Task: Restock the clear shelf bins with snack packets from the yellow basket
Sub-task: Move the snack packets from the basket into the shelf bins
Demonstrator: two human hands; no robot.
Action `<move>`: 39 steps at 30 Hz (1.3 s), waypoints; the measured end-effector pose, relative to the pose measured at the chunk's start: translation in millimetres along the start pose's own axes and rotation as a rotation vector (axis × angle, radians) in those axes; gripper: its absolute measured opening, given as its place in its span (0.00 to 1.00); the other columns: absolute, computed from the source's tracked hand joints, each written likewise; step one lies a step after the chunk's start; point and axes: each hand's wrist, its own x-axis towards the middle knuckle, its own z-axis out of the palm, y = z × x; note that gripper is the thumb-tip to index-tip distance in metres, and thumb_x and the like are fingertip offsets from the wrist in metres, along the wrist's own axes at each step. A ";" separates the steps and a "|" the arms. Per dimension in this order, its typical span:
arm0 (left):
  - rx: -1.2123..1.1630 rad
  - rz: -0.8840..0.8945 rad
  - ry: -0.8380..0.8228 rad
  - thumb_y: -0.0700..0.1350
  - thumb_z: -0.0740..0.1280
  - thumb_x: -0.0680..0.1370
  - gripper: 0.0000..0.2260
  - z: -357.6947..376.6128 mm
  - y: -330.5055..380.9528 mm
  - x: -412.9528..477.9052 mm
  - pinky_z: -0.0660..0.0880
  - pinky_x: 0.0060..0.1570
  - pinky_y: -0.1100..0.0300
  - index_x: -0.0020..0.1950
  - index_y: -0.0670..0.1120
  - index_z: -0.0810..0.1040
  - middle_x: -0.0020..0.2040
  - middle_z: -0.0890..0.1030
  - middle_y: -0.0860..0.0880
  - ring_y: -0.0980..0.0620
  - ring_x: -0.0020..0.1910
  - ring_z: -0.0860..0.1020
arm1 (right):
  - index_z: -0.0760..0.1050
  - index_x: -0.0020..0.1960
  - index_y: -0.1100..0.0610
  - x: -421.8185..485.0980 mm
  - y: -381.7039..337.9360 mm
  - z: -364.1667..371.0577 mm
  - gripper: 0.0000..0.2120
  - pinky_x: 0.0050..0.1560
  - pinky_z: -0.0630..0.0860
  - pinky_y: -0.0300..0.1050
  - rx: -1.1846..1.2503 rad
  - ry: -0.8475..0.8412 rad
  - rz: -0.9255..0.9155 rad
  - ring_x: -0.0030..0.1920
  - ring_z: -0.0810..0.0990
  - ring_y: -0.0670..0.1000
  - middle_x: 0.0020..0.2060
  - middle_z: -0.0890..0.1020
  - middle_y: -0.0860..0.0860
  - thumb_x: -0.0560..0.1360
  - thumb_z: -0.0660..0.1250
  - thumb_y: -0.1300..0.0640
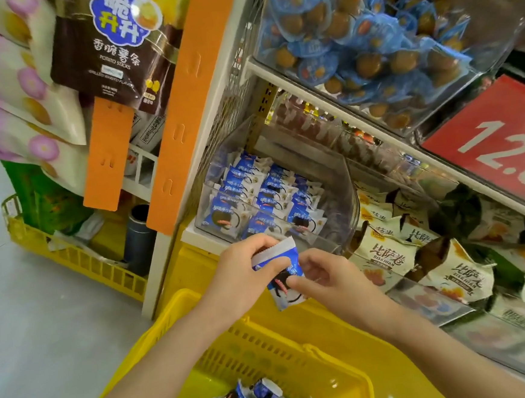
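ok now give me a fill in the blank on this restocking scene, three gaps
1. The left hand and the right hand both hold one ____ and white packet.
2. More such packets lie in the ____ basket below them.
3. The price sign at the right, with white digits, is ____.
Missing words: blue; yellow; red.
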 end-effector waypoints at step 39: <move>0.864 0.384 -0.032 0.51 0.57 0.80 0.17 -21.0 -23.7 54.9 0.47 0.71 0.58 0.68 0.48 0.68 0.67 0.70 0.50 0.51 0.69 0.62 | 0.56 0.73 0.50 19.7 23.1 -13.7 0.28 0.60 0.72 0.44 -0.555 0.171 -0.032 0.61 0.74 0.48 0.65 0.74 0.49 0.76 0.50 0.39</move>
